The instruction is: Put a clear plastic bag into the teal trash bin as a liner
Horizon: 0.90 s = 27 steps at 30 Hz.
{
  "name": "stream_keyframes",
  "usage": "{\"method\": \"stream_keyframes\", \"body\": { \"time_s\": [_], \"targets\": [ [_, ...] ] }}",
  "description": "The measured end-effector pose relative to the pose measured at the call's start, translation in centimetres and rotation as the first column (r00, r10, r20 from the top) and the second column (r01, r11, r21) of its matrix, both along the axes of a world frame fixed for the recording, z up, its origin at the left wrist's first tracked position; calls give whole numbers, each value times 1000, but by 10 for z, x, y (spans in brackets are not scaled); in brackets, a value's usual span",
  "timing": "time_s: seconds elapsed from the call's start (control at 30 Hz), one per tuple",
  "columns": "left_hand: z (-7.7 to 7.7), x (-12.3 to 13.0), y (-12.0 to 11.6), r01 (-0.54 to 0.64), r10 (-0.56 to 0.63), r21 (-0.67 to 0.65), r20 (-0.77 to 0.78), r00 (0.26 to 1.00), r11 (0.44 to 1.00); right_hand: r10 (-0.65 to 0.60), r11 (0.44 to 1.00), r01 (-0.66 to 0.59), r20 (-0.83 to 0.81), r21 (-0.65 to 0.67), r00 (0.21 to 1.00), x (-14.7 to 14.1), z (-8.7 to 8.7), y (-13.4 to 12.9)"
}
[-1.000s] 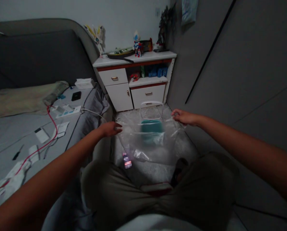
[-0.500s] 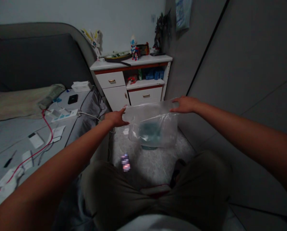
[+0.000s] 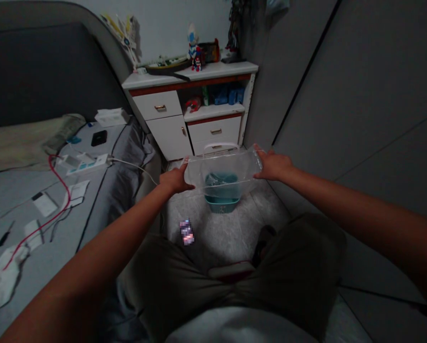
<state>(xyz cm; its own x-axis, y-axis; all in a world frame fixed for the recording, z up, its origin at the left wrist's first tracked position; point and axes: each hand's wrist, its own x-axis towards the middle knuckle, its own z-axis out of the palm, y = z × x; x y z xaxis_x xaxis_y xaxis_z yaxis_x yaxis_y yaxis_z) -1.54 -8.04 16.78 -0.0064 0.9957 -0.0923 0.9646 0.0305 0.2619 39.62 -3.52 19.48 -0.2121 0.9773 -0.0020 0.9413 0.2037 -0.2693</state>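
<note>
Spread wide at opposite ends of the clear bag, the left hand and right hand do best to pull evenly above the teal bin.

The plastic bag is appearing colourless and transparent, while the bin is showing teal. The floor is displaying pale-veined grey marbling. The cabinet is presenting white, with reddish-brown edging and gold-toned handles. The bed sheet is showing muted grey, one cable red, and the trousers dark olive.
</note>
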Motion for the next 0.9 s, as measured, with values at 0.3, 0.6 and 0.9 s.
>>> {"method": "stream_keyframes", "body": {
  "time_s": [0.3,0.6,0.9],
  "targets": [
    [-31,8,-5,54,-46,-263,37,998,963,15,956,42,188,-292,982,-7,-34,-13],
    [-42,20,1,138,-95,-79,403,910,987,29,993,-6,193,-118,981,-13,-14,-13],
    [-62,30,2,92,3,-90,731,683,992,201,980,-199,174,-31,964,-80,-25,-83]
  ]
}}
